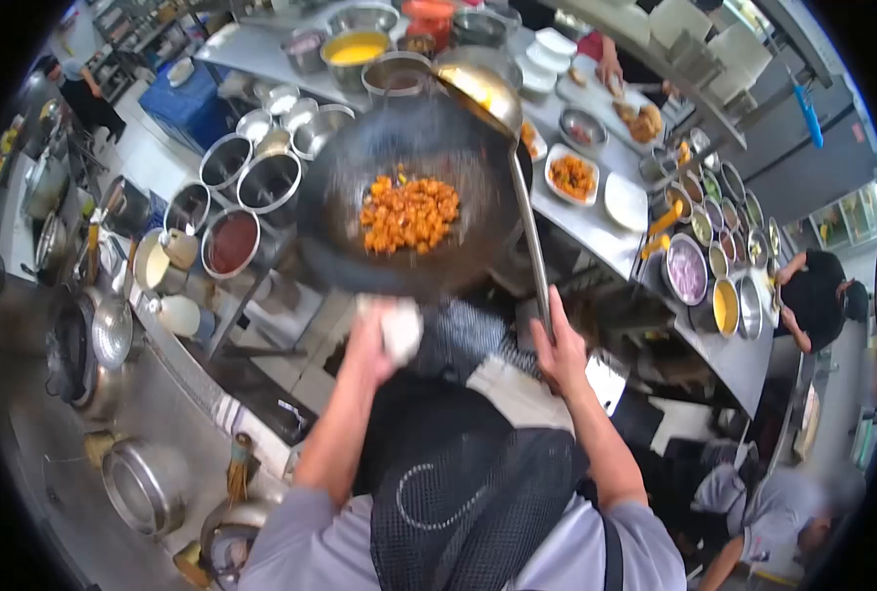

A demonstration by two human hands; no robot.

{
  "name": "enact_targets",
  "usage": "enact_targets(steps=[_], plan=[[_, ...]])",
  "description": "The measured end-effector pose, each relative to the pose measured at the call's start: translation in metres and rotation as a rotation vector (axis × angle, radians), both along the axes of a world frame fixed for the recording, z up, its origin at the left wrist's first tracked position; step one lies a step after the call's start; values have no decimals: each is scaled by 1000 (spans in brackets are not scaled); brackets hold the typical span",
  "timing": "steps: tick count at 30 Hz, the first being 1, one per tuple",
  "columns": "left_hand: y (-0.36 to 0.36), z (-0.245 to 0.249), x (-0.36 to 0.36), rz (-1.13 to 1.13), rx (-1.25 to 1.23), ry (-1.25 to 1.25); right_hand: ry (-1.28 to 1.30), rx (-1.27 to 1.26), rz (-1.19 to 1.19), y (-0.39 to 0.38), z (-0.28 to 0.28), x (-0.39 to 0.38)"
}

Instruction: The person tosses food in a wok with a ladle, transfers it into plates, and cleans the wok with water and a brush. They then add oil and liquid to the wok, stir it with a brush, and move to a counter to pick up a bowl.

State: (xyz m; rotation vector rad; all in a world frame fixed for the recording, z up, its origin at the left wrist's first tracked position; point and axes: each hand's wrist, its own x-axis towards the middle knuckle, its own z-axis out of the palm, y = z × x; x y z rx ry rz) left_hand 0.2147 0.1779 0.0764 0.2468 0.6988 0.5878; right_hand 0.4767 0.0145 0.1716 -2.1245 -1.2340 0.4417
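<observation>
A large dark wok is held up in front of me, slightly blurred. Orange-red sauced food pieces sit in its middle. My left hand is closed around a white cloth at the wok's near edge; the part gripped beneath the cloth is hidden. A long-handled metal ladle is in the closed fingers of my right hand. The ladle's bowl reaches past the wok's far right rim, near a white dish of similar orange food.
Steel counters run ahead and to the right, with white plates and several ingredient tubs. Metal pots stand to the left. A cooking range lies left and below. Other people work nearby; one person's hand is at the far counter.
</observation>
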Motion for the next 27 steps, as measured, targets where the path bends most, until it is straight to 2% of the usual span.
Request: enact_targets(steps=[1, 3, 4, 6, 8, 11, 13, 14, 16, 18, 19, 21, 22, 25, 27], plan=[[-11, -1, 6, -3, -18, 36, -42, 63, 40, -2, 7, 12], [-78, 58, -1, 282, 19, 356, 17, 148, 74, -37, 3, 17], [-77, 53, -10, 294, 18, 371, -3, 180, 73, -48, 2, 12], [-88, 31, -30, 68, 27, 307, 63, 94, 75, -55, -1, 6], [-76, 20, -11, 75, 59, 214, 123, -28, 42, -39, 0, 10], [-66, 27, 14, 134, 57, 138, 72, 59, 71, -19, -3, 11], [-63, 44, 28, 194, 160, 184, 54, 105, 88, -9, 7, 14], [-65, 22, 26, 162, 252, 190, 65, 128, 89, -4, 14, 18], [-75, 16, 32, 224, 540, 299, 87, 148, 90, 12, 27, 21], [-68, 1, 28, 202, 794, 457, 113, 45, 128, 24, 34, 22], [-65, -4, 25, 200, 786, 475, 154, 16, 172, 25, 31, 19], [-62, -14, 22, 122, 879, 646, 367, -146, 319, 16, 40, 13], [-63, -4, 27, 183, 873, 593, 692, -261, 299, 13, 54, 4], [-74, -11, 31, 184, 593, 446, 1220, -459, 186, 10, 37, 6], [-84, -19, 30, 156, 470, 436, 1424, -485, 96, 6, 29, 1]])
